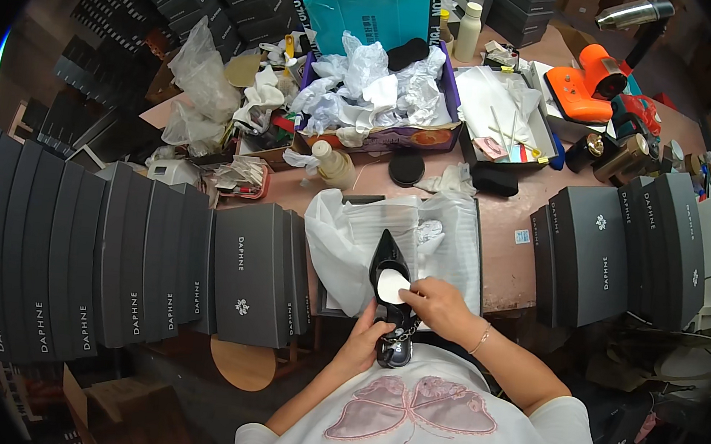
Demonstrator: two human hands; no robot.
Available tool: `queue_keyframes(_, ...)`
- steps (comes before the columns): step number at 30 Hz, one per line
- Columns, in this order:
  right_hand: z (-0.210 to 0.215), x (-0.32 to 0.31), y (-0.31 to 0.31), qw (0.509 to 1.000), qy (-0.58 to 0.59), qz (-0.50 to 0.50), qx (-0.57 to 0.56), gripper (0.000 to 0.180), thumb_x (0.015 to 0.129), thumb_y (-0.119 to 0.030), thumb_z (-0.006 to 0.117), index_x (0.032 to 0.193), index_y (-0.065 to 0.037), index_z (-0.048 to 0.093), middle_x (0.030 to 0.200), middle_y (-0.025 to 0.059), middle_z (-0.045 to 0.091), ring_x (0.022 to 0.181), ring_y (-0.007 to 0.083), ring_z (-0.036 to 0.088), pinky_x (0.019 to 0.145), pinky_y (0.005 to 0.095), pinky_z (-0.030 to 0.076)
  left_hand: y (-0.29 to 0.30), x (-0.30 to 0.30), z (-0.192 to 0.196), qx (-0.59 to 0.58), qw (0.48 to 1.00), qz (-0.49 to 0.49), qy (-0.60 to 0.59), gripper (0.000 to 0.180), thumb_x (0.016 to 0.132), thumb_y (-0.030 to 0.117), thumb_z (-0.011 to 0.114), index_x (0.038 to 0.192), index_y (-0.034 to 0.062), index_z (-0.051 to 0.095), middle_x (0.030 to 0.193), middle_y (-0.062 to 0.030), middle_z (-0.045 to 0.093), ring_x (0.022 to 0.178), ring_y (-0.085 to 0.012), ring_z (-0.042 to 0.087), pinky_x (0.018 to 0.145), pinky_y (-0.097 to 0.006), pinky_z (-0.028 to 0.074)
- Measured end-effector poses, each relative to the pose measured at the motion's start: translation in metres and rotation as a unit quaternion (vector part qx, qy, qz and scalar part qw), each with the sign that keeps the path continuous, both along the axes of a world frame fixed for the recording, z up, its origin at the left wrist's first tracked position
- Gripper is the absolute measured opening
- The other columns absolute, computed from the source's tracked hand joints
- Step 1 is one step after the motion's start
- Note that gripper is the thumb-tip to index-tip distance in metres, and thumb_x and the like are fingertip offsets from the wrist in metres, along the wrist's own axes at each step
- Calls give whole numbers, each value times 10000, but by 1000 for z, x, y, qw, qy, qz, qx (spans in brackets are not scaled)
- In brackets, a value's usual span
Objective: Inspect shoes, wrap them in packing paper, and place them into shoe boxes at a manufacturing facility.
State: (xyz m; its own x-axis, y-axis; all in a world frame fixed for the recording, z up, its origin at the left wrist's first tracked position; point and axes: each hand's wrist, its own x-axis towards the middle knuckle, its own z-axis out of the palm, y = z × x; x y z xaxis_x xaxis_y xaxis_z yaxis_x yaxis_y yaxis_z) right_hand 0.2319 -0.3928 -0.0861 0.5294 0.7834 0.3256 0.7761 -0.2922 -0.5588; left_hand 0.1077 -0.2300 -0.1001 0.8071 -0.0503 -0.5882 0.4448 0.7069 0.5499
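A black pointed-toe shoe (386,248) with a chain strap is tilted in front of my body, toe pointing away. My left hand (361,339) is wrapped round its heel end. A white rounded pad (390,286) sits at the shoe's opening, and my right hand (443,309) pinches its right edge between thumb and fingers. Just beyond the shoe lies an open dark shoebox (480,272), lined with white tissue paper (331,250). Within the lining is a crumpled white paper wad (429,236). How far the pad reaches inside the shoe is hidden.
Dark shoeboxes stand in rows at left (71,246) and right (588,253). Behind the open box are a capped bottle (333,167), a round black lid (406,170), a purple carton (453,99) of crumpled paper, a tray (508,162) and an orange tool (577,94).
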Motion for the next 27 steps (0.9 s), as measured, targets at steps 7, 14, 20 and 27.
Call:
queue_keyframes(7, -19, 16, 15, 996, -33, 3, -86, 171, 734, -140, 648, 879, -50, 632, 877, 68, 548, 842, 255, 577, 714, 355, 466, -9, 6, -3, 81, 994, -73, -19, 881, 850, 18, 559, 1502, 34, -34, 1097, -110, 561, 884, -116, 573, 781, -246, 480)
queue_keyframes(14, -24, 32, 8, 960, 233, -145, 57, 384, 772, -366, 744, 939, -34, 647, 881, 140, 576, 762, 275, 609, 674, 382, 490, -9, 0, 5, 51, 998, -22, 13, 836, 850, 18, 537, 1507, 50, 23, 1079, -96, 566, 868, -112, 574, 762, -258, 488)
queue_keyframes(20, -71, 53, 6, 951, 186, -232, -83, 447, 781, -282, 726, 1110, -37, 549, 926, 195, 566, 819, 337, 633, 692, 419, 519, -5, -2, 4, 24, 999, 12, 18, 812, 834, 13, 533, 1508, 63, 84, 1081, -81, 560, 856, -107, 565, 768, -258, 480)
queue_keyframes(27, -80, 68, 18, 947, 104, -285, -105, 369, 741, -59, 660, 1083, -53, 523, 960, 165, 570, 836, 356, 622, 689, 437, 516, -2, -5, -1, 51, 999, 16, 8, 829, 832, 20, 534, 1507, 46, 54, 1088, -97, 556, 880, -118, 563, 775, -248, 472)
